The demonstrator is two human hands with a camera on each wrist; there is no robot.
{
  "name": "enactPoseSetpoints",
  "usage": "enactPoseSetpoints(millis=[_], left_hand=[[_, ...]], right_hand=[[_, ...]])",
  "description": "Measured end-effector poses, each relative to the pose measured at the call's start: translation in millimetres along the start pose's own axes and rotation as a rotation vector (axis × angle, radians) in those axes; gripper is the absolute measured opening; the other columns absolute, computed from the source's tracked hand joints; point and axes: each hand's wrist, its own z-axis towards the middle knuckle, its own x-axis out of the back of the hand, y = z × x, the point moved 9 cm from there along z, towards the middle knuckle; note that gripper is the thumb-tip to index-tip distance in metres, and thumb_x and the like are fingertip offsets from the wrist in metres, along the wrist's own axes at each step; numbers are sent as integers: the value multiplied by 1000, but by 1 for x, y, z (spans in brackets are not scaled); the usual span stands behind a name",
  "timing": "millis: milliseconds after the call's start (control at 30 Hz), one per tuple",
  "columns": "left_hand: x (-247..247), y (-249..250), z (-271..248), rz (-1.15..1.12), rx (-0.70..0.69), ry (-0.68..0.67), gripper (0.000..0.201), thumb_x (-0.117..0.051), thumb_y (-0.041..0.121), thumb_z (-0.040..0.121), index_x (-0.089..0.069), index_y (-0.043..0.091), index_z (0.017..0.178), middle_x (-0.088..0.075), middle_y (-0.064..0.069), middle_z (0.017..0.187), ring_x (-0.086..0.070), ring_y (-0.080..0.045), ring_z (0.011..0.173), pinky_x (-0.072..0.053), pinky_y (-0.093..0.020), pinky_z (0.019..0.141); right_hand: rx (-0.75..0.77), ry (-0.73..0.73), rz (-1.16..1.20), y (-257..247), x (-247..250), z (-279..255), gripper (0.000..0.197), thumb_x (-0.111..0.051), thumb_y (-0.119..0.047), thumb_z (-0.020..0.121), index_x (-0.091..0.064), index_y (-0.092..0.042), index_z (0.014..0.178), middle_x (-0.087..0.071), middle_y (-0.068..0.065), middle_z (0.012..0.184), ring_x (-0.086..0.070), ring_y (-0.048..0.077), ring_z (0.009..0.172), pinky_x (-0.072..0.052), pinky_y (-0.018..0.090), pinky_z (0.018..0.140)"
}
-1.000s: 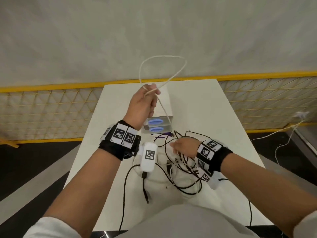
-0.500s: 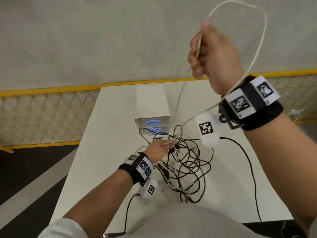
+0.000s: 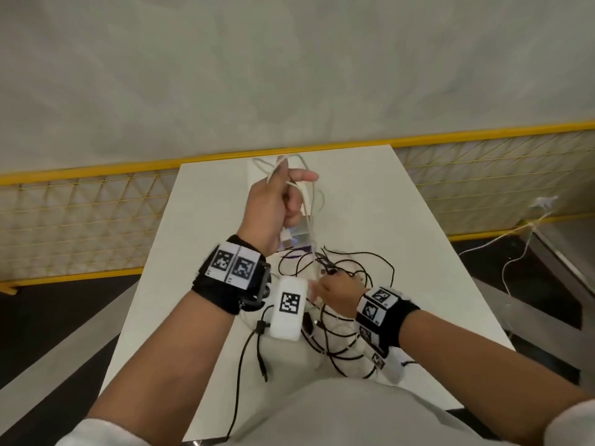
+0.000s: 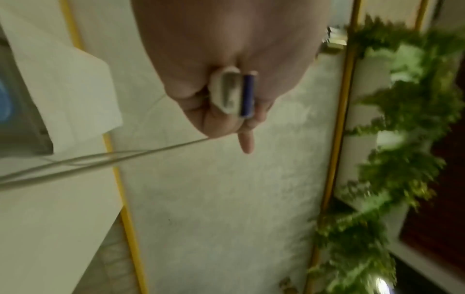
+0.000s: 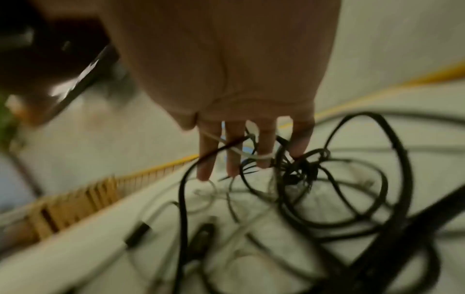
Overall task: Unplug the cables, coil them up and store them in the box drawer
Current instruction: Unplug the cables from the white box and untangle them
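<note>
My left hand (image 3: 294, 194) is raised over the white table (image 3: 402, 220) and grips several loops of a white cable (image 3: 309, 209). In the left wrist view that hand (image 4: 234, 111) also grips the cable's white USB plug (image 4: 232, 92), and the cable strands (image 4: 100, 161) run off to the left. My right hand (image 3: 336, 291) is low in a tangle of black cables (image 3: 347, 320). Its fingers (image 5: 265, 147) point straight down among the black cables (image 5: 339, 189), and a thin white cable (image 5: 241, 153) lies across them. A grey box with blue-lit ports (image 3: 301, 235) sits behind the left hand, mostly hidden.
A yellow mesh fence (image 3: 80, 201) runs behind the table and along both sides. Another white cable (image 3: 515, 252) trails over the floor at the right. The far half of the table holds only the box. Green foliage (image 4: 402, 119) shows in the left wrist view.
Half a second ago my right hand was high with a white cable loop and my left hand was in the tangle. Now the left hand is up with the loops and the right is down.
</note>
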Motion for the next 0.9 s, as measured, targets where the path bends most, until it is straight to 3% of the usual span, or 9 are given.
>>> enactPoseSetpoints(millis=[100,200,267,367,467,567,700,767,900], left_hand=[[11,-19,-6,224,39,-34,32,-51,44,93,-56,22,116,-44,9,51,-25,-11,43,-21,-22,42],[9,-76,-25,427,138,-158,47,-64,42,85,-48,22,124,-53,13,55,-29,-6,41,-26,-21,40],[-6,-107,-41,457,184,-250,43,-65,37,86,-54,18,123,-40,11,47,-27,-5,39,-26,-21,39],[-23,-112,-48,322,143,-192,20,-56,26,94,-65,30,112,-29,4,47,-22,-8,40,-22,-22,40],[-13,-97,-39,193,100,-25,20,-51,26,96,-68,31,104,-30,8,48,-21,-9,42,-18,-23,41],[2,-82,-30,144,63,5,22,-49,26,97,-70,24,100,-29,0,51,-23,-10,41,-19,-21,39],[12,-54,-22,9,13,44,33,-44,29,99,-67,6,102,-33,4,45,-22,-9,39,-18,-19,39],[9,-40,-16,-59,-2,52,35,-44,30,99,-65,3,104,-33,4,44,-22,-9,40,-18,-19,39],[1,-41,-9,-42,54,20,35,-46,29,99,-64,2,112,-35,3,45,-23,-8,38,-18,-18,39]], right_hand=[[-68,127,-221,4,41,-3,53,-24,-49,98,-66,-20,109,-53,8,125,-49,31,115,-36,42,96],[25,246,463,-15,113,-14,54,-31,-42,100,-69,-6,86,-61,13,82,-60,16,69,-43,28,68],[115,258,823,-30,149,-20,49,-39,-38,99,-63,-7,70,-58,14,60,-54,14,43,-42,23,50],[216,259,1229,-52,179,-32,49,-43,-37,98,-52,-8,60,-54,12,55,-53,19,36,-43,22,40],[230,368,1362,-46,208,-41,51,-43,-41,97,-41,-15,53,-44,5,52,-30,14,28,-23,14,35],[164,320,1202,-20,212,-46,47,-50,-48,91,-53,-14,60,-46,4,57,-34,14,33,-26,17,38],[17,338,730,23,175,-42,40,-61,-56,80,-65,-23,103,-61,-1,99,-54,11,63,-42,23,56],[46,139,505,13,123,-31,41,-62,-54,81,-59,-30,115,-59,-5,108,-58,9,64,-44,20,55],[115,-30,621,-17,45,-19,18,-46,-23,98,-60,-13,91,-59,-4,86,-65,25,66,-50,25,53]])
